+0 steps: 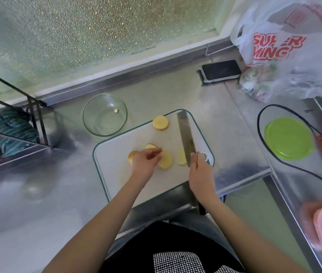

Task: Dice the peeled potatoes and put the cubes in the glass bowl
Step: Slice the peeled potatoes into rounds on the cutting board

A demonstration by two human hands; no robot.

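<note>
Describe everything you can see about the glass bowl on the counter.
The glass bowl is round, clear and thin-rimmed, standing upright on the steel counter just beyond the far left corner of the cutting board. Whether it touches the board cannot be told. It is nearly empty: one small pale potato piece lies inside, near the far right wall. Neither hand touches it.

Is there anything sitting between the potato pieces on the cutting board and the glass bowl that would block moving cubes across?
Nothing visible blocks it. The glass bowl stands just off the cutting board's far-left corner, with only bare steel counter between. The potato slices lie under the left hand; the knife in the right hand is on the opposite side.
</note>
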